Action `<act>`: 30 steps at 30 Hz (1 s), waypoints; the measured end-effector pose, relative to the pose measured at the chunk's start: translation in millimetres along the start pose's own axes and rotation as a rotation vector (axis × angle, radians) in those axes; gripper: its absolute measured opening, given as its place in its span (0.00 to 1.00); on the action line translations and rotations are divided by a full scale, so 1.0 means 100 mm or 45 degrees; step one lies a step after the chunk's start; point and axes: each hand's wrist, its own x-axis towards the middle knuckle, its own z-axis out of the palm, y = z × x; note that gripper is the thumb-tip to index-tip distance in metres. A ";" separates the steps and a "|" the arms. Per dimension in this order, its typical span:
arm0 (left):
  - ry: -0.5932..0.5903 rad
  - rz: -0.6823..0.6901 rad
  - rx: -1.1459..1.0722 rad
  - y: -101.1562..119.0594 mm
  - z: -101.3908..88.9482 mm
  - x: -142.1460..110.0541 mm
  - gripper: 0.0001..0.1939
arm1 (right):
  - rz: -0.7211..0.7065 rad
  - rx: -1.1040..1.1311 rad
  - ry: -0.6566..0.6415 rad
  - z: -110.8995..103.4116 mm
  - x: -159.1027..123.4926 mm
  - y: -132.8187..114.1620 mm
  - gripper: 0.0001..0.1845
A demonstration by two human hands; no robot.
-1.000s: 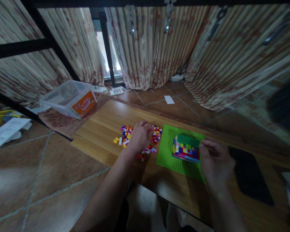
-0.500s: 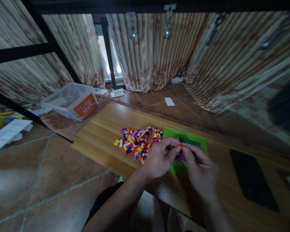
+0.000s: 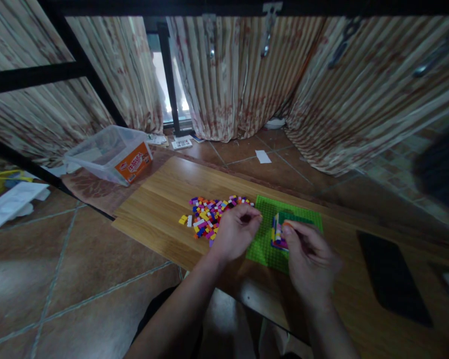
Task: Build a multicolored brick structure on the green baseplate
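My right hand [image 3: 311, 257] pinches a small orange toy brick [image 3: 286, 224] between thumb and fingers, just over a low build of coloured bricks [image 3: 277, 236]. That build sits on a green studded baseplate [image 3: 264, 244], and my right hand covers part of it. Over the plate's left edge is my left hand [image 3: 235, 232], thumb and fingertips closed together. Whatever is between those fingertips is too small to make out. Behind and left of this hand lies a pile of loose bricks [image 3: 205, 214] in many colours.
A clear plastic bin [image 3: 93, 159] with an orange label stands beyond the left end of the wooden table [image 3: 153, 199]. At right on the table lies a flat black object [image 3: 392, 279]. Curtains [image 3: 224, 85] hang behind, and a black metal frame [image 3: 86, 75] crosses the left side.
My left hand has moved left, away from my right hand and the brick build. The orange brick stays in my right hand, and more of the build is uncovered.
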 end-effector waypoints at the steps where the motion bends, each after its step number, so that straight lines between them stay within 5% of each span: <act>1: 0.077 0.009 0.090 -0.01 -0.09 0.05 0.05 | 0.060 0.023 0.066 -0.02 0.02 0.00 0.09; 6: 0.107 0.001 0.851 -0.05 -0.44 0.19 0.08 | 0.192 0.180 0.467 -0.24 0.25 0.13 0.09; 9: 0.023 -0.007 1.149 -0.06 -0.47 0.21 0.11 | 0.277 0.204 0.495 -0.42 0.38 0.27 0.09; 17: -0.046 -0.048 1.347 -0.07 -0.38 0.24 0.14 | 0.362 -0.103 0.070 -0.58 0.34 0.51 0.14; 30: -0.004 -0.066 1.338 -0.09 -0.35 0.24 0.13 | 0.182 -0.509 -0.277 -0.52 0.26 0.38 0.16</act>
